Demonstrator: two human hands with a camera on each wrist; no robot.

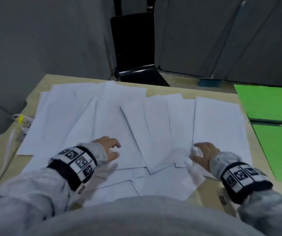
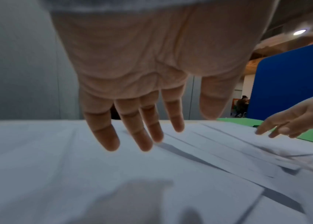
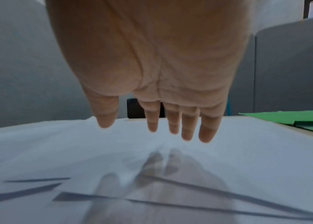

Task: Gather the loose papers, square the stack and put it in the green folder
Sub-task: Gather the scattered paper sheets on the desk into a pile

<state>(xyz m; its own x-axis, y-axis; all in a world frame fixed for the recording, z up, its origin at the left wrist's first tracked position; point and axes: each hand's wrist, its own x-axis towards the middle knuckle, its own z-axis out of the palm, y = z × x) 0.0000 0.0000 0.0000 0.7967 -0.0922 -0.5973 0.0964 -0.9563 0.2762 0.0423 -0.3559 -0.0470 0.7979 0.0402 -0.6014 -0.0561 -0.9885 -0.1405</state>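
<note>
Several loose white papers [image 1: 136, 120] lie fanned and overlapping across the wooden table [image 1: 162, 90]. The green folder [image 1: 271, 106] lies open flat at the right edge, also seen as the green folder [image 3: 295, 118] and the green folder [image 2: 247, 122]. My left hand [image 1: 111, 149] hovers palm down just above the near middle sheets, fingers straight and spread, holding nothing; the left hand [image 2: 142, 133] shows a gap over the papers [image 2: 75, 166]. My right hand [image 1: 199, 152] hovers the same way over the right sheets; the right hand [image 3: 161, 130] casts a shadow on the papers [image 3: 247, 151].
A black chair [image 1: 135, 48] stands beyond the table's far edge, with grey partition walls [image 1: 34, 40] behind. White cables with a yellow tag [image 1: 20, 119] lie at the table's left edge. A small teal object [image 1: 209, 82] sits at the far right. My grey-clad body fills the foreground.
</note>
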